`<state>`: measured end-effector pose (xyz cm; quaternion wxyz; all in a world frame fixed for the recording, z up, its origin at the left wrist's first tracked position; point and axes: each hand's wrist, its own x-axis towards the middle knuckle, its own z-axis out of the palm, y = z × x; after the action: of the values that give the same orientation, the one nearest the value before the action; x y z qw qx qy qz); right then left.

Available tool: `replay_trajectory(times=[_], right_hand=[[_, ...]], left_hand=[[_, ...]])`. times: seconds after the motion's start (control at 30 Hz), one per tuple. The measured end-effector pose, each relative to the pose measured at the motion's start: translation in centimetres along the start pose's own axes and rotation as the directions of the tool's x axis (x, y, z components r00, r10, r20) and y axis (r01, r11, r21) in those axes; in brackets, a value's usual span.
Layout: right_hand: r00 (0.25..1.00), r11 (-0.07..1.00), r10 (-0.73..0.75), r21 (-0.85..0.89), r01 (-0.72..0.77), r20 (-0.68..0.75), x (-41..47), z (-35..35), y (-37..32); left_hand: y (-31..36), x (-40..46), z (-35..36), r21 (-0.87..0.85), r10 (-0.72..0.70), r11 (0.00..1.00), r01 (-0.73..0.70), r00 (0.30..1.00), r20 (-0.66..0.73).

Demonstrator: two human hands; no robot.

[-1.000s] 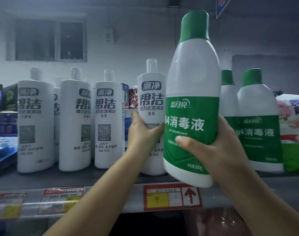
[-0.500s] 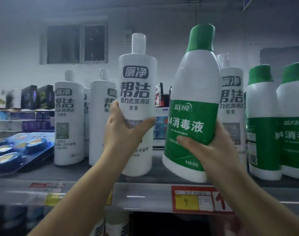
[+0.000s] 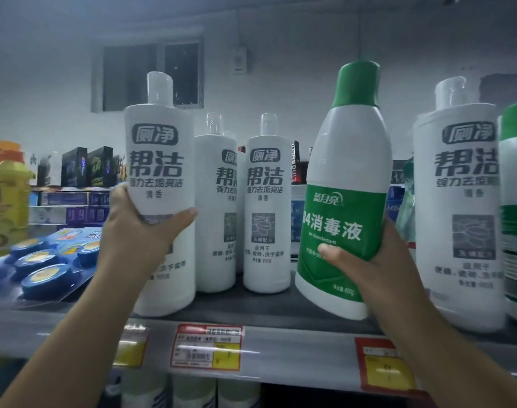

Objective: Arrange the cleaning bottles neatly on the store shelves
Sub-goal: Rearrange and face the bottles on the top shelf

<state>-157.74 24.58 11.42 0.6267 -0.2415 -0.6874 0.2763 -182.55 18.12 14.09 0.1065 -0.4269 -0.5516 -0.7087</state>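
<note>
My left hand (image 3: 139, 231) grips a tall white toilet-cleaner bottle (image 3: 160, 178) with a clear cap, held at the front of the shelf (image 3: 251, 313), left of centre. My right hand (image 3: 378, 260) grips a white bottle with a green label and green cap (image 3: 345, 184), tilted slightly right, its base just above the shelf edge. Two matching white bottles (image 3: 267, 210) stand upright on the shelf between my hands, further back. Another white bottle (image 3: 463, 201) stands at the right, with a green-capped bottle (image 3: 516, 201) beside it at the frame edge.
A blue pack of round toilet blocks (image 3: 42, 266) lies at the shelf's left end, beside a yellow bottle (image 3: 6, 195). Price tags (image 3: 207, 347) line the shelf's front strip. More bottles show on the shelf below. Dark boxes stand on distant shelves behind.
Both hands and their bottles have shifted left along the shelf. The white bottle in my left hand now sits left of the two standing ones; another white bottle has come into view at right.
</note>
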Motion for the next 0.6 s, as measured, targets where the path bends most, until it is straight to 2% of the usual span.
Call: replay_trajectory(times=[0.23, 0.6], right_hand=[[0.999, 1.000, 0.013, 0.017, -0.013, 0.039, 0.2, -0.1, 0.8], [0.991, 0.998, 0.054, -0.033, -0.050, 0.121, 0.1, 0.1, 0.6]], left_hand=[[-2.1, 1.9, -1.2, -0.002, -0.055, 0.999, 0.055, 0.998, 0.012], [-2.8, 2.6, -2.1, -0.071, -0.071, 0.994, 0.083, 0.985, 0.160]])
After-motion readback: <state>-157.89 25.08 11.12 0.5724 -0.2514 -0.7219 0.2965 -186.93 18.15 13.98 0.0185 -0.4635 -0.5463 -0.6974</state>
